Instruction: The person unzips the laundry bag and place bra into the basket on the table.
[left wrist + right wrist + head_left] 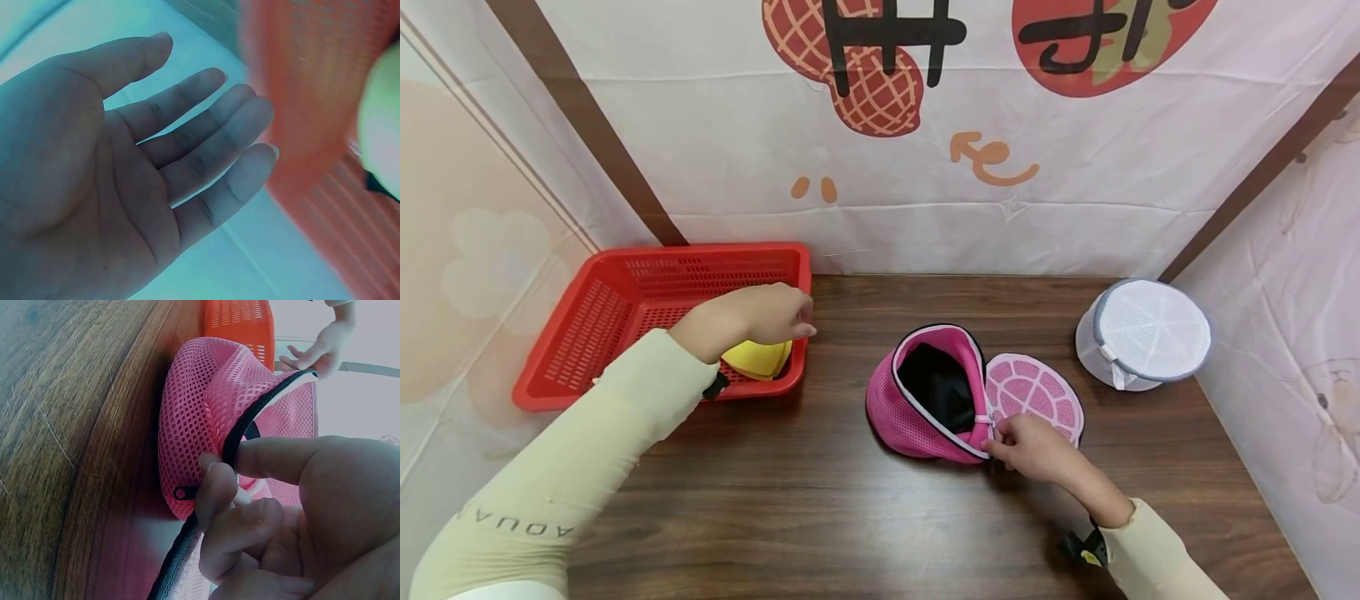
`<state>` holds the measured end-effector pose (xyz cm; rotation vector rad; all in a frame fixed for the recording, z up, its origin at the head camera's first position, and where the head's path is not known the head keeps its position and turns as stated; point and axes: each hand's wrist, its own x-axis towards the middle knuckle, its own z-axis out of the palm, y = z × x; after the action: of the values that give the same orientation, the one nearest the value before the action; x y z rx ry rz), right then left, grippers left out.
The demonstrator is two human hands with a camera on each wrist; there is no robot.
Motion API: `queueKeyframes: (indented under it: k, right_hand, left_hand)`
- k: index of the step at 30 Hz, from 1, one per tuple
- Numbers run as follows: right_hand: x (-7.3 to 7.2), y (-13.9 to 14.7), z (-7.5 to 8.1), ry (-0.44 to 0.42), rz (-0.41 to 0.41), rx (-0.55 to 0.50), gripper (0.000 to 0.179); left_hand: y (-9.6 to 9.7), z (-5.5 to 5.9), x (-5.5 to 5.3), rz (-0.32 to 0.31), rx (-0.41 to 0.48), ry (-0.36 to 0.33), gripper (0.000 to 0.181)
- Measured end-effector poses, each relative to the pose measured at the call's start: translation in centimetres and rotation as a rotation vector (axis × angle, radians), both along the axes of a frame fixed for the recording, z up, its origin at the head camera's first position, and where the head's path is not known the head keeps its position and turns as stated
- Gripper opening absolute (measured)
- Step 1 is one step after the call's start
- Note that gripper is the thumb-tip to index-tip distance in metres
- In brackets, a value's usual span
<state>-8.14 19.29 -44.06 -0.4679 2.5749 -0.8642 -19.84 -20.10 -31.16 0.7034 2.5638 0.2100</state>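
A pink mesh laundry bag (906,421) stands on the table with its round lid (1033,387) folded out to the right. Something black (936,387) lies inside it. At the bag's zippered rim, my right hand (1037,446) pinches the edge between thumb and fingers; a black zipper pull (185,492) hangs beside the fingertips in the right wrist view. My left hand (752,312) is above the right end of a red basket (542,362), its fingers loosely bent and nothing in the palm (119,187). Below that hand, folded yellow cloth (758,360) lies in the basket.
A white mesh laundry bag (1157,329) with grey trim stands at the back right of the wooden table (850,517). Printed fabric (910,233) hangs along the back, with more fabric at both sides.
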Motion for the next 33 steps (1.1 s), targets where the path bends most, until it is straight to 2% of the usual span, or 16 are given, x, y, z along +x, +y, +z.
queueKeyframes:
  k: [5, 10, 17, 21, 28, 31, 33]
  right_hand:
    - [0.0, 0.0, 0.0, 0.004, -0.003, -0.008, 0.033]
    - [0.0, 0.0, 0.0, 0.011, -0.006, -0.012, 0.034]
    - [0.0, -0.1, 0.0, 0.009, -0.007, -0.021, 0.034]
    - [0.0, -0.1, 0.0, 0.004, -0.012, -0.020, 0.033]
    - [0.0, -0.2, -0.1, -0.014, -0.013, -0.016, 0.032]
    - [0.0, -0.3, -0.1, -0.021, -0.008, -0.017, 0.031]
    - [-0.1, -0.3, -0.1, -0.022, -0.007, -0.016, 0.031]
  left_hand:
    - [2.3, 0.9, 1.2, -0.081, 0.033, 0.049, 0.029]
    - [3.9, 1.4, 2.1, -0.150, 0.116, 0.099, 0.026]
    - [5.8, 1.6, 2.9, -0.181, 0.214, 0.113, 0.027]
    - [7.0, 1.0, 3.3, -0.185, 0.285, 0.118, 0.025]
    - [10.1, -0.6, 4.5, -0.207, 0.464, 0.131, 0.017]
    - [11.5, -1.5, 4.8, -0.202, 0.539, 0.107, 0.016]
    - [12.2, -2.0, 4.9, -0.195, 0.586, 0.066, 0.017]
